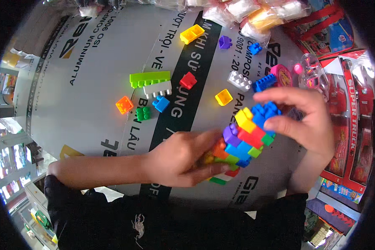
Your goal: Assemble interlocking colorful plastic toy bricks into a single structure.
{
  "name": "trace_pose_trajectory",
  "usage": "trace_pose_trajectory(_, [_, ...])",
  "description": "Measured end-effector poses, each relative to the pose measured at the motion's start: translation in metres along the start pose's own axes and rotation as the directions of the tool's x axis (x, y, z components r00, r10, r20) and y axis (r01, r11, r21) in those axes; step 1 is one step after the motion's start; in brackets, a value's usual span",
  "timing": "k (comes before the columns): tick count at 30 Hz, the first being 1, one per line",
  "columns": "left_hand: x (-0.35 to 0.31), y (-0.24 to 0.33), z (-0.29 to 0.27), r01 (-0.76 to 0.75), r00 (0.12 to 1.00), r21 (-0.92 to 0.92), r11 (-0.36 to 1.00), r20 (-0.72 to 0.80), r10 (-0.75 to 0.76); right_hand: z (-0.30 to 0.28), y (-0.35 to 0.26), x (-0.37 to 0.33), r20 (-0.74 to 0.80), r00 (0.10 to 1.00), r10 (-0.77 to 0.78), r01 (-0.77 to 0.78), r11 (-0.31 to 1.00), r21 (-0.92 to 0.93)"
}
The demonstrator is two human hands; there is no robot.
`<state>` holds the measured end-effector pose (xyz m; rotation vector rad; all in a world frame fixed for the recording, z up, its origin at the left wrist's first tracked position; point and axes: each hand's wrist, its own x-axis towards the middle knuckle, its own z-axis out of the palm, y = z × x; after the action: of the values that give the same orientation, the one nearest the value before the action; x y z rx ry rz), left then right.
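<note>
My left hand (183, 160) is wrapped round a block of joined toy bricks (233, 152) in purple, red, orange, blue, green and yellow, tilted above the table. At its upper right end, my right hand (306, 114) curls round a blue brick (264, 113), thumb against it and index finger above it. A yellow brick (245, 119) sits beside that blue one on the block. Part of the block is hidden behind my left fingers. Just beyond my right hand lie a dark blue brick (264, 83) and a white brick (239, 81).
Loose bricks lie about the grey printed panel (100, 121): a long green one (150, 78), a red one (188, 81), a yellow one (223, 97) and several more. Boxed toys (346, 125) line the right edge; plastic-wrapped packages (254, 16) sit at the back.
</note>
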<state>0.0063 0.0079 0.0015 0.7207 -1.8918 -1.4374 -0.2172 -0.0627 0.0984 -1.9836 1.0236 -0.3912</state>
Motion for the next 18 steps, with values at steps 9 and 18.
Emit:
trace_pose_trajectory(9, [0.003,0.033,-0.017,-0.101,0.989,0.353,0.93,0.141,0.054,0.005,-0.027,-0.012,0.131,0.981,-0.145,0.166,0.972,-0.167])
trace_pose_trajectory(18, [0.005,0.045,-0.07,0.204,0.979,0.88,0.429,-0.193,-0.068,-0.012,-0.035,-0.03,0.026,0.957,-0.288,0.285,0.924,-0.256])
